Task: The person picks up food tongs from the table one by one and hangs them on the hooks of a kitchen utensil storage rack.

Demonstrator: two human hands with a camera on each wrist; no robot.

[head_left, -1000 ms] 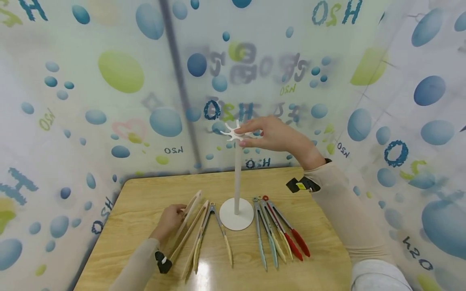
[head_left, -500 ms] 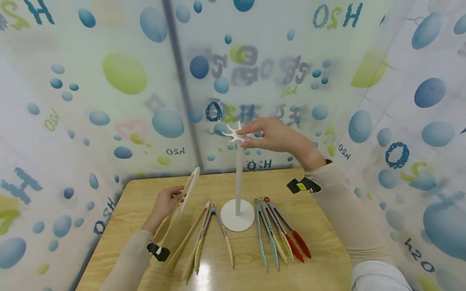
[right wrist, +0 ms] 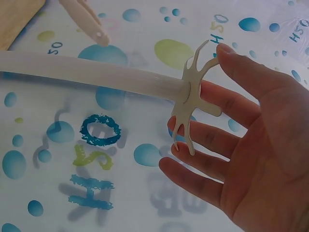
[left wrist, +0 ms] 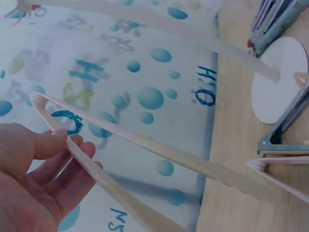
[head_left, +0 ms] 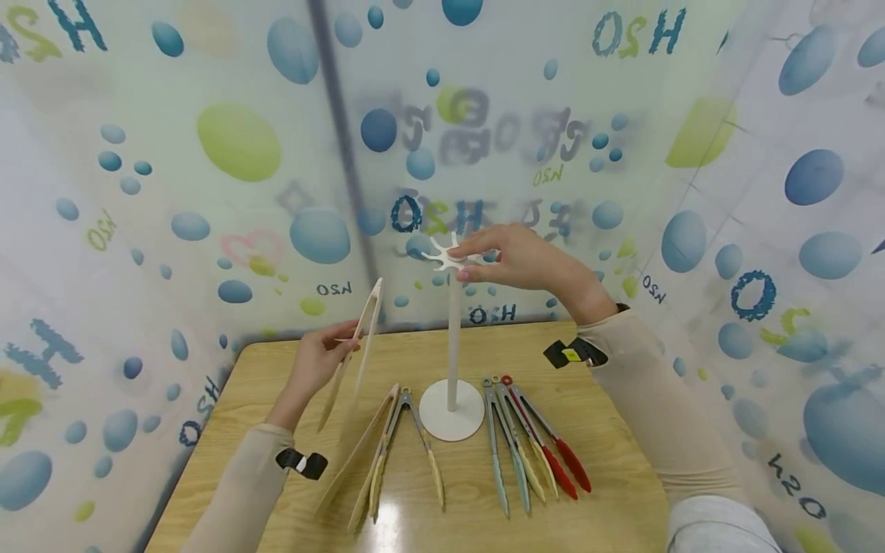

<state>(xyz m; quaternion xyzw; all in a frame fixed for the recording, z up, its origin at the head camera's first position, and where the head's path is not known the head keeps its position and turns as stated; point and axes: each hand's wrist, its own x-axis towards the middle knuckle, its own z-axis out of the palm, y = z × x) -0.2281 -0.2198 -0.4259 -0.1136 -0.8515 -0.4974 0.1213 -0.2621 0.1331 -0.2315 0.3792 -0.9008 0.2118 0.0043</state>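
A pair of cream tongs is pinched between the thumb and fingers of my left hand, raised off the table with its arms spread and pointing down. In the left wrist view the thumb presses on one arm of the tongs. Upright at the middle stands a white rack with a round base and a ring of hooks on top. My right hand holds that hooked top; in the right wrist view the thumb touches one hook and the fingers reach around behind.
Left of the base lie another cream pair of tongs and metal tongs with yellow tips. To its right are tongs with light blue, yellow and red tips. A patterned curtain hangs behind the wooden table.
My left hand has lifted the cream tongs from the table, up toward the height of the rack's hooks. The right hand stays at the rack's top.
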